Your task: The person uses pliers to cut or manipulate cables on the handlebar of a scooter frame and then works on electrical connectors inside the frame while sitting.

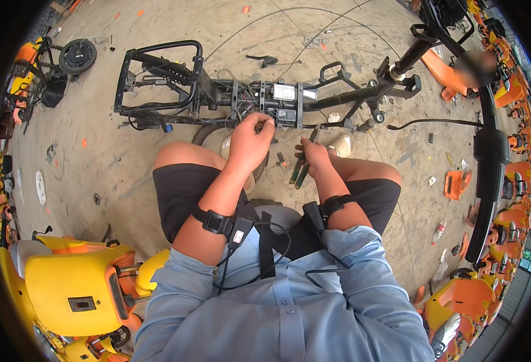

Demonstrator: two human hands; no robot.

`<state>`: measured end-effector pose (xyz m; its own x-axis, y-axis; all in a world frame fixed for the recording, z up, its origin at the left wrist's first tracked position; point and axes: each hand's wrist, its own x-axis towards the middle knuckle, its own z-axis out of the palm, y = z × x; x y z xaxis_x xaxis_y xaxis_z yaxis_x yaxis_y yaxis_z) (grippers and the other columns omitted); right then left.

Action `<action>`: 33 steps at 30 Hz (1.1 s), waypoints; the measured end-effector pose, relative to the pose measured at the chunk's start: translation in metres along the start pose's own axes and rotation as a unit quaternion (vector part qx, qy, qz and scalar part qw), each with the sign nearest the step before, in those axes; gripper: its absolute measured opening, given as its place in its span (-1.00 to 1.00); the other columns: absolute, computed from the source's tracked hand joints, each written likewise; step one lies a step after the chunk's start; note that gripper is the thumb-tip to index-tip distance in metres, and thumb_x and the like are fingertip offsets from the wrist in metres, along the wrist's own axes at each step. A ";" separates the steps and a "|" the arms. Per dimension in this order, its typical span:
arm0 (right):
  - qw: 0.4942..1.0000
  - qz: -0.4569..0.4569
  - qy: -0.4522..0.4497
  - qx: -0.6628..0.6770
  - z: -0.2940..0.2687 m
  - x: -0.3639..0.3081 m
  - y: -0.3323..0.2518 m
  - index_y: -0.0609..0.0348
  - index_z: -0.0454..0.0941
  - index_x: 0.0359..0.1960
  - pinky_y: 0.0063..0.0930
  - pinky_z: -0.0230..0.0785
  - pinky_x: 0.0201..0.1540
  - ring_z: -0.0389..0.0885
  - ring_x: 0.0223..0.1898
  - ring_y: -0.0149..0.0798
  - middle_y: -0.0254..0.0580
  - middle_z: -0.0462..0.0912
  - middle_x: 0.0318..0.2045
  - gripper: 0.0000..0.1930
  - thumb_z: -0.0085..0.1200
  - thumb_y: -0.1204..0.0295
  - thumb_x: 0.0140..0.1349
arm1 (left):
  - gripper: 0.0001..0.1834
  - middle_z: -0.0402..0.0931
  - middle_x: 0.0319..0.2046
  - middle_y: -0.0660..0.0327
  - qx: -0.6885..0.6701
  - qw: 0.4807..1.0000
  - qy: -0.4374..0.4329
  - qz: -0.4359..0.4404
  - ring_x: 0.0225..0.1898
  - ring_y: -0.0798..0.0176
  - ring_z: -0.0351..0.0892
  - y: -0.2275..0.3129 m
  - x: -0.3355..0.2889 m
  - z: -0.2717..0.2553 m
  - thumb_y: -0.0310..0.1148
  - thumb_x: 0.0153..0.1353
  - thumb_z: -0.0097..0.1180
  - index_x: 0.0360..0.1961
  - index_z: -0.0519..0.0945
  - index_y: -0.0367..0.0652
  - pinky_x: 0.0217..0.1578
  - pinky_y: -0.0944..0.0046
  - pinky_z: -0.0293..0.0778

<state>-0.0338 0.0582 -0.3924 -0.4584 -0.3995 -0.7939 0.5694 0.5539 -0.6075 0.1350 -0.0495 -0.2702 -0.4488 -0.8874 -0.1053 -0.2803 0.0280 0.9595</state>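
Note:
My right hand is closed around pliers with dark green handles; their dark jaws point up toward the frame. My left hand is closed in a pinch, thumb against curled fingers, over the near edge of the frame's middle. Whether something thin sits between those fingertips is too small to tell. Just beyond both hands lies a stripped black scooter frame. In its middle bay are loose wires, a box with a pale label and a dark module. A wheel partly shows beneath, behind my left hand.
A black handlebar with a hanging cable reaches down on the right. Yellow scooter body panels stand close on my left. Another wheel is at the far left. A black lever, orange parts and small debris lie on the concrete.

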 end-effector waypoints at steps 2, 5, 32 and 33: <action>0.999 -0.017 -0.024 0.026 0.003 -0.008 -0.008 0.18 0.39 0.09 -0.34 0.31 -0.38 0.63 -0.30 -0.20 -0.14 0.65 -0.16 -0.66 0.02 0.25 0.40 | -0.79 0.60 -0.37 0.26 -0.010 1.000 -0.004 0.006 -0.34 0.42 0.51 -0.004 0.000 0.001 -0.35 0.33 0.13 -0.18 0.64 -0.29 -0.26 0.37 0.43; 0.997 -0.032 -0.028 0.057 0.002 -0.012 -0.020 0.14 0.45 0.05 -0.39 0.28 -0.36 0.62 -0.27 -0.24 -0.18 0.67 -0.17 -0.70 0.00 0.26 0.40 | -0.74 0.53 -0.39 0.30 -0.115 0.990 -0.042 -0.072 -0.41 0.43 0.44 -0.007 0.000 -0.004 -0.27 0.39 0.05 -0.13 0.61 -0.27 -0.37 0.39 0.37; 0.958 -0.259 -0.108 0.059 0.021 -0.131 -0.038 0.24 0.58 -0.22 -0.45 0.41 -0.29 0.55 -0.39 -0.40 -0.30 0.63 -0.37 -0.82 0.25 0.40 0.28 | -0.50 0.52 -0.16 0.16 -0.551 0.801 -0.172 -0.160 -0.10 0.19 0.47 0.004 0.005 0.031 0.00 0.52 -0.27 0.11 0.43 -0.22 0.02 0.16 0.40; 0.958 -0.262 -0.107 0.055 0.022 -0.130 -0.037 0.24 0.58 -0.23 -0.46 0.41 -0.29 0.54 -0.40 -0.40 -0.30 0.63 -0.38 -0.83 0.25 0.40 0.28 | -0.50 0.52 -0.15 0.15 -0.554 0.798 -0.175 -0.157 -0.09 0.18 0.48 0.003 0.005 0.029 0.00 0.52 -0.26 0.11 0.43 -0.22 0.02 0.15 0.40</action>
<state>0.0196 0.0733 -0.2673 -0.5571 -0.7487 -0.3592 0.3726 0.1612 -0.9139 0.1071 -0.0404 -0.2754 -0.7679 -0.5824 -0.2666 0.4107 -0.7671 0.4928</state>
